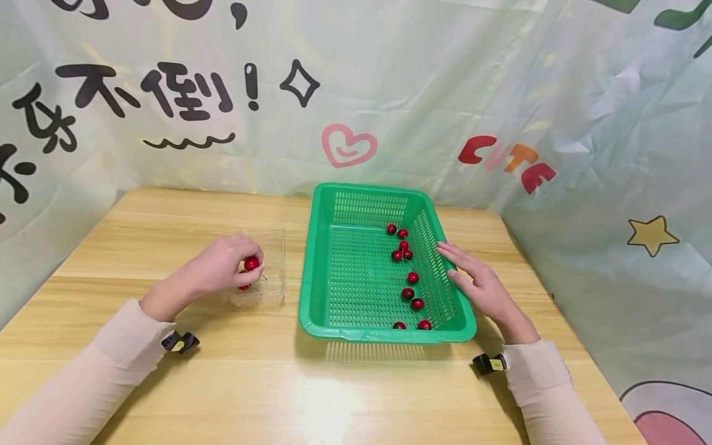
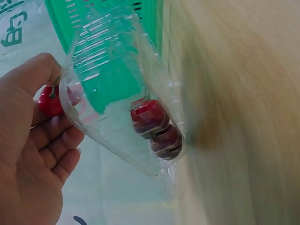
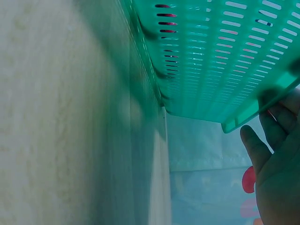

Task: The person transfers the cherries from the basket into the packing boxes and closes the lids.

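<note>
My left hand (image 1: 229, 262) pinches a red cherry (image 2: 50, 101) by the rim of a clear plastic box (image 1: 274, 281). Inside that box, two more cherries (image 2: 149, 115) lie near its bottom in the left wrist view. To the box's right stands a green slotted basket (image 1: 311, 272), where several cherries (image 1: 408, 293) are scattered along the right side of the floor. With fingers nearly straight, my right hand (image 1: 483, 285) touches the basket's right rim. In the right wrist view, the right fingertips (image 3: 272, 124) meet the rim from outside.
Both containers stand on a wooden table (image 1: 245, 383). A printed cloth (image 1: 417, 80) with writing and drawings hangs behind the table and along its sides. A small black device (image 1: 179, 342) sits at the left wrist, and another black device (image 1: 489, 363) at the right.
</note>
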Action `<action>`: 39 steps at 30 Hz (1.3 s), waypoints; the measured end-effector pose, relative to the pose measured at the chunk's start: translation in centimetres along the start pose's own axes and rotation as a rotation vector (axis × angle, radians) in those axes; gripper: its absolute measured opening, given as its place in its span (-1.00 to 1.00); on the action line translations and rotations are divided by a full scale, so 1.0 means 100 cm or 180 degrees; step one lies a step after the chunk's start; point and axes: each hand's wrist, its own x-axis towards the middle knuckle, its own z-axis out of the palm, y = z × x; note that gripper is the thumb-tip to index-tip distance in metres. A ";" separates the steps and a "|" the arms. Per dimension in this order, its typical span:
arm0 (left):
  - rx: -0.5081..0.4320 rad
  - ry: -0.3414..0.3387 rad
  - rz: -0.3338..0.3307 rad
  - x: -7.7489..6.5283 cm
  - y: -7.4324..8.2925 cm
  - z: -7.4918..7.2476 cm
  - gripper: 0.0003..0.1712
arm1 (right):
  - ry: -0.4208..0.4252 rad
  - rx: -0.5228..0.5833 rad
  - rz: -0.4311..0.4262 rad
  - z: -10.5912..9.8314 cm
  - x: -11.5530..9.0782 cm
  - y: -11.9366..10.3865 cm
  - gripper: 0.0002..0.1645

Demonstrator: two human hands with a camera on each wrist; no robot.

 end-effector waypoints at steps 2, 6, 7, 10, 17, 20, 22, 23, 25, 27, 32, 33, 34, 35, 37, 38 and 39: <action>-0.0019 -0.0079 -0.0024 -0.002 -0.001 0.002 -0.85 | 0.0001 0.0021 0.0004 0.000 0.000 0.000 -0.41; -0.0087 -0.0251 -0.0103 -0.005 0.000 0.005 -0.89 | -0.0001 -0.0022 -0.0001 0.000 -0.001 -0.002 -0.40; -0.0099 -0.0276 -0.0118 -0.006 0.000 0.005 -0.90 | -0.0002 -0.0026 -0.0005 -0.001 -0.001 -0.002 -0.40; -0.0120 -0.0309 -0.0142 -0.007 0.000 0.007 -0.91 | -0.0008 -0.0009 -0.0017 -0.001 -0.001 -0.002 -0.40; -0.0160 -0.0418 -0.0212 -0.009 -0.001 0.011 -0.92 | -0.0007 0.0008 -0.0014 -0.001 -0.002 -0.001 -0.41; -0.0175 -0.0498 -0.0249 -0.010 -0.002 0.011 -0.93 | -0.0019 -0.0010 -0.0006 -0.001 -0.001 0.000 -0.41; -0.0188 -0.0557 -0.0268 -0.011 -0.002 0.012 -0.92 | -0.0029 -0.0007 -0.0008 -0.001 -0.001 -0.001 -0.40; -0.0189 -0.0586 -0.0268 -0.012 -0.002 0.012 -0.91 | -0.0029 -0.0005 -0.0009 -0.001 -0.001 -0.001 -0.40; -0.0198 -0.0636 -0.0256 -0.012 -0.002 0.012 -0.89 | -0.0031 0.0001 -0.0011 -0.002 -0.001 -0.002 -0.39; -0.0214 -0.0686 -0.0251 -0.012 -0.002 0.013 -0.87 | -0.0033 0.0004 -0.0010 -0.002 -0.001 -0.001 -0.39; -0.0238 -0.0790 -0.0298 -0.013 -0.003 0.015 -0.83 | -0.0045 -0.0017 0.0017 -0.001 0.000 -0.001 -0.40; -0.0250 -0.0807 -0.0319 -0.013 -0.003 0.016 -0.83 | -0.0049 -0.0019 0.0022 -0.002 0.000 -0.001 -0.40; -0.0258 -0.0824 -0.0339 -0.013 -0.004 0.016 -0.82 | -0.0053 -0.0017 0.0030 -0.002 0.000 -0.002 -0.40; -0.0268 -0.0842 -0.0360 -0.014 -0.004 0.016 -0.83 | -0.0055 -0.0018 0.0036 -0.002 0.000 -0.003 -0.40; -0.0279 -0.0878 -0.0368 -0.014 -0.004 0.016 -0.84 | -0.0058 -0.0014 0.0045 -0.002 0.000 -0.004 -0.41; -0.0285 -0.0898 -0.0369 -0.014 -0.004 0.016 -0.85 | -0.0057 -0.0011 0.0039 -0.002 0.000 -0.004 -0.41; -0.0279 -0.0914 -0.0351 -0.013 -0.005 0.016 -0.85 | -0.0056 -0.0008 0.0039 -0.002 0.000 -0.004 -0.41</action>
